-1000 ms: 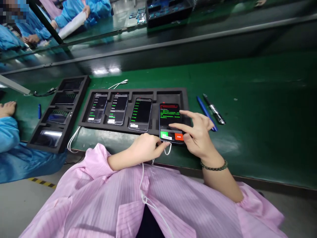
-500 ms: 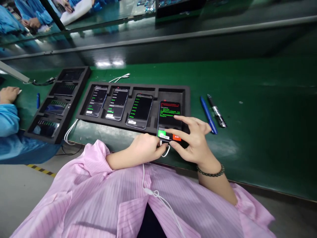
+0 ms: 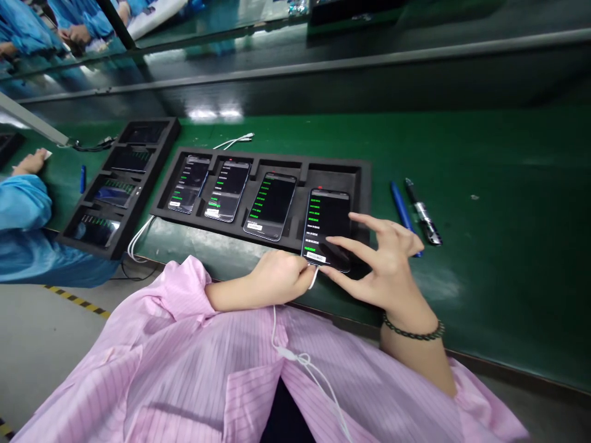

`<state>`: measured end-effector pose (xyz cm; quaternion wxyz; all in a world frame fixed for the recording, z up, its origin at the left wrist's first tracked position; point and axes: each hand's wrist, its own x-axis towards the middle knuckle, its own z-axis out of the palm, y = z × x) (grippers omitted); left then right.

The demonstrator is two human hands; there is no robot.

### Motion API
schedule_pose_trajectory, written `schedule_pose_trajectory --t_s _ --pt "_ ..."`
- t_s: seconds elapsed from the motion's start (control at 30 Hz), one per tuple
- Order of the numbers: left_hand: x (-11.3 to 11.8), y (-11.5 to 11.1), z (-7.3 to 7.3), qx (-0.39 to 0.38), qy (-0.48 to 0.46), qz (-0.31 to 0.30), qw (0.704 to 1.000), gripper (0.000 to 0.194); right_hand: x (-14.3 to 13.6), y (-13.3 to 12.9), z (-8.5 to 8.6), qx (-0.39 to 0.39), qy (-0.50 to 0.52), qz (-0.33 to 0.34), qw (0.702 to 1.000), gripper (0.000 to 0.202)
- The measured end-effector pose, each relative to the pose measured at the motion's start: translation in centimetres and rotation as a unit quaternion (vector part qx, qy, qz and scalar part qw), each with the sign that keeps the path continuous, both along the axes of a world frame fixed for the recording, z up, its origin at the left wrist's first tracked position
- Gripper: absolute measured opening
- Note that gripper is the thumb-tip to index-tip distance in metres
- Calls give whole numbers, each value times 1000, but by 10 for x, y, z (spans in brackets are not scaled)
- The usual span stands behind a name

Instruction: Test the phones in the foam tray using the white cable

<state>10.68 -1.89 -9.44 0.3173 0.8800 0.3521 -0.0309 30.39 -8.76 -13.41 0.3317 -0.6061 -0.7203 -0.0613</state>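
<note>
A black foam tray [image 3: 221,230] holds several phones in separate slots. The rightmost phone [image 3: 329,215] shows a dark screen with green and white text lines and a white label at its lower edge. My left hand [image 3: 282,275] is closed at that phone's bottom edge, pinching the white cable [image 3: 313,279] there. Over the phone's right side, my right hand [image 3: 376,261] has its fingers spread, fingertips at or just above the screen, holding nothing. To the left in the tray lie a third phone [image 3: 270,206], a second phone [image 3: 228,191] and a leftmost phone [image 3: 189,183].
Another foam tray [image 3: 120,231] with phones stands at the left, near a person's blue sleeve [image 3: 23,200]. A blue pen [image 3: 402,209] and a black pen [image 3: 423,212] lie right of my tray. White cable ends [image 3: 236,140] rest behind it. A raised shelf edge [image 3: 295,69] runs across the back.
The rightmost phone's screen has switched from red and green text with green and red buttons to a list. The view has shifted, and my right hand's fingers sit slightly farther right over the phone.
</note>
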Motion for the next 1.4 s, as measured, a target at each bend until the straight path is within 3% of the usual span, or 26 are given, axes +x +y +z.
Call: schedule_pose_trajectory --t_s 0.13,0.27,0.73,0.8,0.9,0.97,1.0,1.07,1.1,1.17,1.27,1.33,1.4 --pt "-2 1 -3 -102 -51 39 993 36 0 1 1 -7 -1 -1 1000 35" --pt "-5 2 -5 -217 -108 73 967 32 -3 1 1 -14 20 -4 1000 33" --pt "-10 4 -20 -364 -166 115 909 34 -3 3 -1 -26 10 6 1000 30" --pt "-11 5 -17 -387 -140 94 906 34 -3 3 -2 -29 11 -3 1000 32" --pt "-19 5 -7 -416 -66 -12 907 33 -5 4 -3 -29 13 -39 999 33" --pt "-32 6 2 -338 -33 -68 938 34 -6 4 -1 -25 4 -77 997 36" --pt "-42 7 7 -266 -20 -66 962 36 -7 4 1 -28 0 -102 994 39" --pt "-66 12 18 -107 27 -8 994 39 -10 5 8 -38 -5 -159 987 47" --pt "-81 15 24 -49 60 38 996 38 -12 6 12 -46 -7 -183 982 51" --pt "-115 23 34 7 109 138 984 32 -21 11 21 -56 -1 -189 980 58" --pt "-169 34 44 49 90 297 949 27 -43 25 29 -52 0 -81 995 74" --pt "-203 38 47 113 47 405 906 25 -61 38 30 -48 -20 -8 999 80" --pt "-234 39 47 188 1 492 850 22 -75 49 28 -38 -44 23 998 79"
